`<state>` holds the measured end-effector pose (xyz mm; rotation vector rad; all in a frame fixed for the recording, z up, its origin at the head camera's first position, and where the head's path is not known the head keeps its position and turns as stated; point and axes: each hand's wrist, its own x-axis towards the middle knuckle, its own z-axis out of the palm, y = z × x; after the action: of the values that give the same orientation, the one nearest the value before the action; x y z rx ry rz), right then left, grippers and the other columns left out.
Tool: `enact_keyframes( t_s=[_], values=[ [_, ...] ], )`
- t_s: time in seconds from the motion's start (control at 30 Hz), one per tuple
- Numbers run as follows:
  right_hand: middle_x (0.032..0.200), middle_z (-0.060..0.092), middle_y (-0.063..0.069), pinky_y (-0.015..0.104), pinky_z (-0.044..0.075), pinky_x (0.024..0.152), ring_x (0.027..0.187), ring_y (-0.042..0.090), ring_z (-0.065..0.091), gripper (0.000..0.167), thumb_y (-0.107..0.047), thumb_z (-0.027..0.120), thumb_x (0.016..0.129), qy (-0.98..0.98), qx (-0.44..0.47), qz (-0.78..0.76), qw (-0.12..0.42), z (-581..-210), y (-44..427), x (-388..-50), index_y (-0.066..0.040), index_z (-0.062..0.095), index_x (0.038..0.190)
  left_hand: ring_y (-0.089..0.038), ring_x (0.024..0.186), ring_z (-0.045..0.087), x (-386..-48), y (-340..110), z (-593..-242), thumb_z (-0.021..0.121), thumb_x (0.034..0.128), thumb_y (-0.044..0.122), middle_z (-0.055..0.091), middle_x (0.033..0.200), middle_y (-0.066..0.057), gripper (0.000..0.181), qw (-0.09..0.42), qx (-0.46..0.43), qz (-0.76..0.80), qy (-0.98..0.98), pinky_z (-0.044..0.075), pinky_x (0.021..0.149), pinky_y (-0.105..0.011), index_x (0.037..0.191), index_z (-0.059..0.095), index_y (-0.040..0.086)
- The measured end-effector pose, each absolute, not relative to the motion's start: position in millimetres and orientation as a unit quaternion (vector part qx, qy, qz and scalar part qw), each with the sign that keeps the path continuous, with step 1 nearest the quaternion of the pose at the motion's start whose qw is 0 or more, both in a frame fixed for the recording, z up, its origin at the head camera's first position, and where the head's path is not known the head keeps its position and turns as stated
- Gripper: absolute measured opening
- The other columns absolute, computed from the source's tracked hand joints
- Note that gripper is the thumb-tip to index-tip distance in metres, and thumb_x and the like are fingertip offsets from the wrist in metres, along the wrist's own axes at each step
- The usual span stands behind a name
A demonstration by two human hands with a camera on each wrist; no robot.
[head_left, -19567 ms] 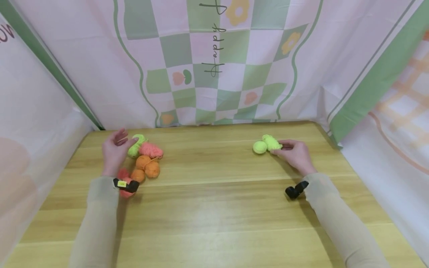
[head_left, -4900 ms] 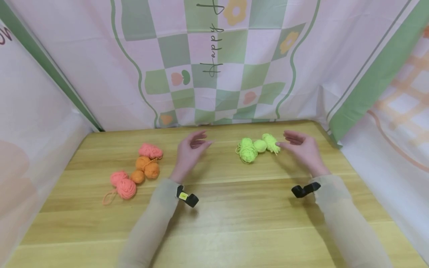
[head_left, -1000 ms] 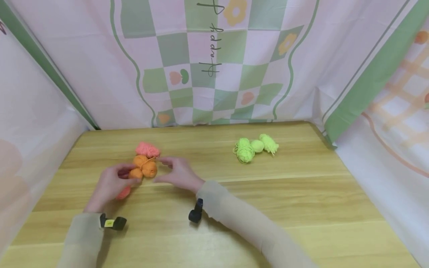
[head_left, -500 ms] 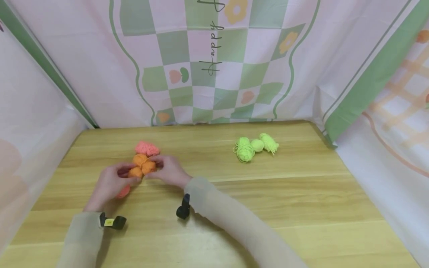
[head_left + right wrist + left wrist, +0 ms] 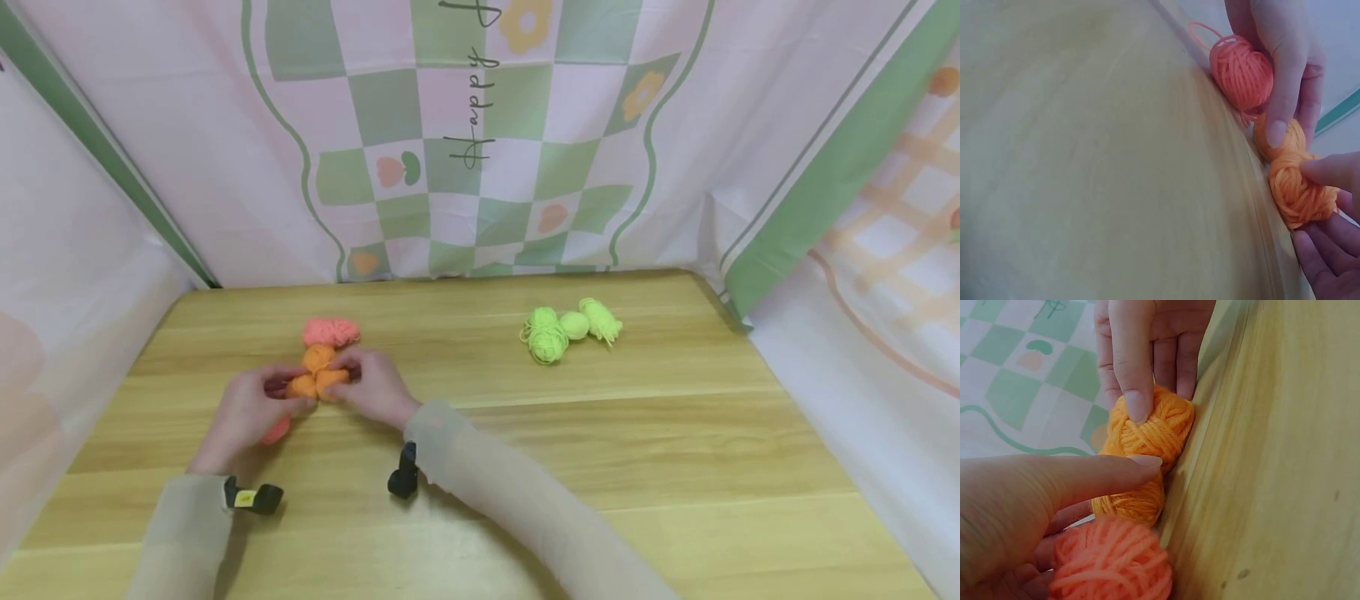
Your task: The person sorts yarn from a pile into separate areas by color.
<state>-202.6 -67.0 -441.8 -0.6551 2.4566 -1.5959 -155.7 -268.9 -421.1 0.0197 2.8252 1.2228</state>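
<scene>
My left hand [image 5: 246,408] pinches a small orange yarn ball [image 5: 302,387] between thumb and fingers. With its thumb and fingers, my right hand [image 5: 378,387] grips a second orange yarn ball [image 5: 331,384], pressed up against the first. A third orange ball [image 5: 320,357] touches them from behind. At the back of this cluster lies a coral yarn bundle [image 5: 332,332]. Another coral ball [image 5: 277,430] is partly covered by my left hand; in the left wrist view this coral ball [image 5: 1113,559] shows close beneath the thumb.
At the back right of the wooden table [image 5: 570,467], a lime green yarn skein [image 5: 546,336], a smooth green ball [image 5: 574,326] and a green bundle [image 5: 601,320] lie side by side. A printed curtain [image 5: 450,150] rises behind the table's rear edge.
A green skein has gone from left group to right. My hands have since come to the orange balls. In the last second my right hand moved left, took one and shifted it slightly.
</scene>
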Motion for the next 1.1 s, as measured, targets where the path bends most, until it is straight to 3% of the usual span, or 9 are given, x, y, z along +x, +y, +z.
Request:
enact_keyframes(
  t_s=[0.27, 1.1],
  values=[
    [0.095, 0.07, -0.005, 0.015, 0.053, 0.076, 0.085, 0.002, 0.064, 0.016, -0.005, 0.081, 0.088, 0.806, -0.205, -0.552, 0.059, -446, -65, -205, -0.006, 0.073, 0.102, -0.032, 0.108, 0.063, -156, -270, -422, 0.084, 0.0867, 0.021, 0.066, 0.124, -0.02, 0.054, 0.027, 0.014, 0.397, 0.917, 0.056, 0.088, -0.043, 0.132, 0.064, 0.0],
    [0.096, 0.073, -0.004, 0.021, 0.055, 0.08, 0.086, 0.008, 0.066, 0.018, -0.008, 0.084, 0.086, 0.782, -0.206, -0.585, 0.056, -428, -23, -208, -0.006, 0.076, 0.102, -0.03, 0.105, 0.063, -158, -270, -422, 0.083, 0.0868, 0.02, 0.067, 0.122, -0.018, 0.053, 0.026, 0.021, 0.373, 0.927, 0.054, 0.088, -0.043, 0.133, 0.065, 0.002]
  ],
)
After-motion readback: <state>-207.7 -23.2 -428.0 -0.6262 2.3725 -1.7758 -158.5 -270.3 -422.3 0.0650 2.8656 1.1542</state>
